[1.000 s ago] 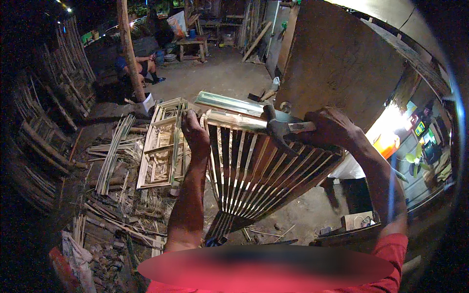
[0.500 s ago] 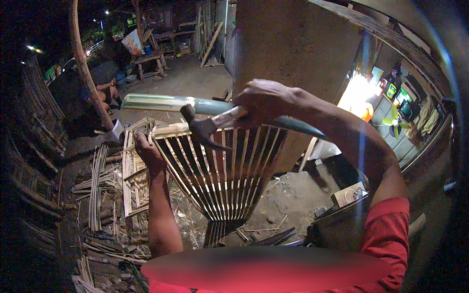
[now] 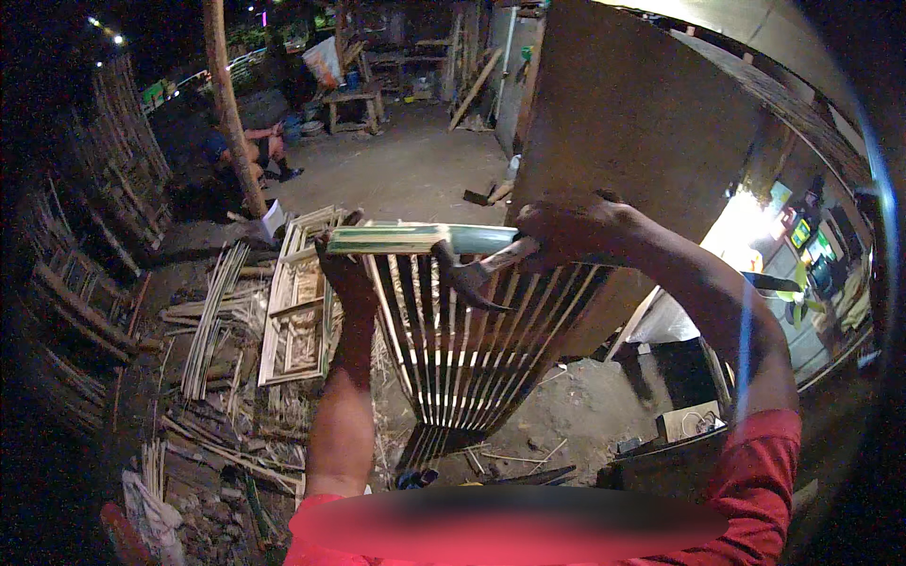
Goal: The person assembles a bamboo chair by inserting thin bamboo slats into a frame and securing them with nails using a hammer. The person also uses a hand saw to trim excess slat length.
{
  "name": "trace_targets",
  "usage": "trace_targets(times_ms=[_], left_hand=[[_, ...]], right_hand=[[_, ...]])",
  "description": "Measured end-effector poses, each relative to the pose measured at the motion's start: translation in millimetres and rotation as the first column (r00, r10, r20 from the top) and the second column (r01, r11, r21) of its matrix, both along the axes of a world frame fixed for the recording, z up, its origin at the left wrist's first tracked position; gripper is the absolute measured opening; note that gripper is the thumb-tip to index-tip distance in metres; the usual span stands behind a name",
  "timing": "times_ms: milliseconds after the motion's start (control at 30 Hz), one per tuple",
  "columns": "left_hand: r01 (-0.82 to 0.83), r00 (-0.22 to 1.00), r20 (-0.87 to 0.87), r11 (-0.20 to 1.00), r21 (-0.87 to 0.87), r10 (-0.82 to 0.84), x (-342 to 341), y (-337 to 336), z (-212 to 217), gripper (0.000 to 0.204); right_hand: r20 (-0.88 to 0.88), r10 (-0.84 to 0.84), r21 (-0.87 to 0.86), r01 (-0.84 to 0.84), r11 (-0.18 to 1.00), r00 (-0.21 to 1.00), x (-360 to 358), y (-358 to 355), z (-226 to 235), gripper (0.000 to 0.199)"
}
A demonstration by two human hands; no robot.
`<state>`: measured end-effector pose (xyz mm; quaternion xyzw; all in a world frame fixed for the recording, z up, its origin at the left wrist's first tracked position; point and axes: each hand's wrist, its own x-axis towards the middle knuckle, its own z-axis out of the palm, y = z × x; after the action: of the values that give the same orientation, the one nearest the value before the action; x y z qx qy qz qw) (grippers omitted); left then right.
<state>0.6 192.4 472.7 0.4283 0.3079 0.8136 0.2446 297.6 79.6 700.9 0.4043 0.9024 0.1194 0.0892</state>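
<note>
A split green bamboo pole [image 3: 392,240] lies crosswise along the top of a slatted bamboo panel [image 3: 429,363]. The panel's thin strips run downward and draw together at the lower end. My left hand [image 3: 347,269] is closed around the pole's left end, at the panel's upper left corner. In my right hand [image 3: 580,231] is a claw hammer [image 3: 469,281], gripped by its handle, its head hanging just in front of the pole and slats. The pole's right part is hidden behind my right hand, so whether those fingers also touch it is unclear.
Left of the panel lies a wooden frame [image 3: 297,311], with loose bamboo strips [image 3: 212,325] beside it. A post [image 3: 231,113] rises at the left, near a seated person [image 3: 255,151]. A brown wall panel [image 3: 642,123] stands right, beside a bright lamp [image 3: 746,222].
The pole has come nearer, down onto the panel's top edge. My left hand has moved from the panel's corner onto the pole's end. The hammer stays in my right hand; the view has shifted.
</note>
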Motion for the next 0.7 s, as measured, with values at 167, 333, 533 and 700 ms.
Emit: trace_targets(times_ms=[167, 333, 533, 700], left_hand=[[-0.142, 0.989, 0.044, 0.989, -0.028, 0.143, 7, -13, 29, 0.043], [0.016, 0.995, 0.094, 0.994, 0.108, -0.026, 15, -13, 48, 0.036], [0.072, 0.977, 0.182, 0.979, 0.189, -0.107, 24, -28, 58, 0.028], [0.142, 0.968, 0.196, 0.985, 0.099, -0.159, 25, -29, 60, 0.027]], right_hand=[[0.221, -0.065, 0.029, 0.060, 0.998, 0.973, -8, 3, 4, 0.043], [0.251, -0.116, 0.109, 0.091, 0.990, 0.961, 0, -1, 1, 0.041], [0.302, -0.219, 0.105, 0.197, 0.975, 0.928, 12, 6, -4, 0.036], [0.299, -0.130, 0.178, 0.078, 0.981, 0.945, 21, 3, -6, 0.034]])
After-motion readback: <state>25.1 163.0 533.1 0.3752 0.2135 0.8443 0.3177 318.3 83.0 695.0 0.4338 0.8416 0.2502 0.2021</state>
